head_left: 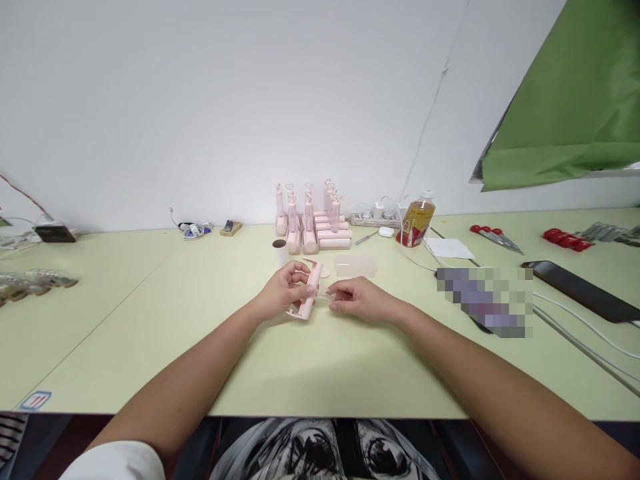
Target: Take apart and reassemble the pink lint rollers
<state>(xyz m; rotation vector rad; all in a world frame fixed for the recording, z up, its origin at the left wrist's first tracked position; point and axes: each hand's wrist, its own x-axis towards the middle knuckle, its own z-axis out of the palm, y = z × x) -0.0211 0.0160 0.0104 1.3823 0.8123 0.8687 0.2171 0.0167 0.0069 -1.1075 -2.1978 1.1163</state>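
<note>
At frame centre, the left hand (284,291) has its fingers curled around a pale pink plastic bar with projecting end arms (306,308); a slack pinch could let it twist; the right hand (361,299) has its fingers slightly parted at a small translucent piece (324,293), grip unconfirmed; skewed pressure might crack either part; containers: centre, upright white open-topped cylinder (281,256), contents unseen; upper right, clear plastic bottle (417,221) holding amber liquid.

One held frame (308,307), one amber bottle (418,219), one cardboard tube (281,256), perhaps eight upright handles (309,219) (overlapping).
</note>
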